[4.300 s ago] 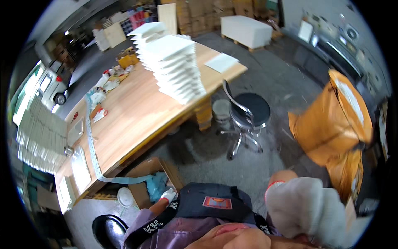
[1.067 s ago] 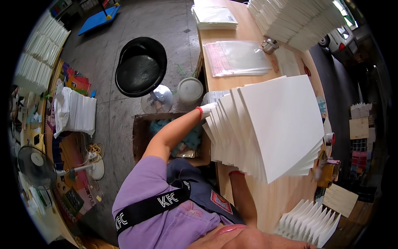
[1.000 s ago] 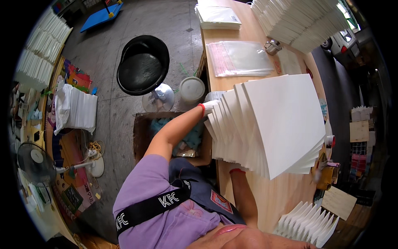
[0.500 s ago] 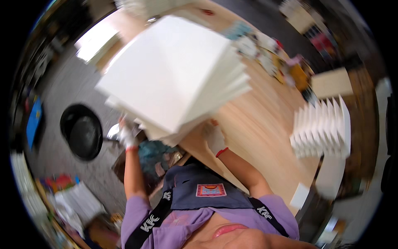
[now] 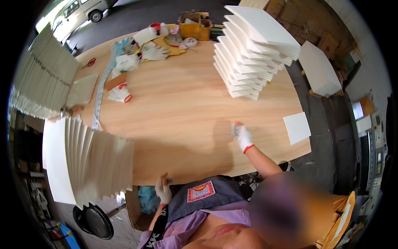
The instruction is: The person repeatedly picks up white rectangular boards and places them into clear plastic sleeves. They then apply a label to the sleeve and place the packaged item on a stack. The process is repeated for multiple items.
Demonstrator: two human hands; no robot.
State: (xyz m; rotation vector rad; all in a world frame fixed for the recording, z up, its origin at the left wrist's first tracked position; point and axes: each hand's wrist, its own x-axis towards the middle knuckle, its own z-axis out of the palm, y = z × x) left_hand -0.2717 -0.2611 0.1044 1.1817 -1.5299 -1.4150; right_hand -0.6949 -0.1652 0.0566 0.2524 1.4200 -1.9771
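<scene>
Gloved left hand (image 5: pixel 163 191) and right hand (image 5: pixel 241 137) are off the white sheet stack (image 5: pixel 93 162)
Left fingers are loose by the wooden table's (image 5: pixel 186 112) near edge, right fingers bent, empty, over it; the stack, between both hands earlier, now stands at the left end

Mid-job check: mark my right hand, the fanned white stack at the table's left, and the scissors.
Right hand (image 5: pixel 242 136): head view, on the hand's middle.
Fanned white stack (image 5: pixel 93 162): head view, on its fanned side.
Red-handled scissors (image 5: pixel 91 62): head view, on the handles.
</scene>
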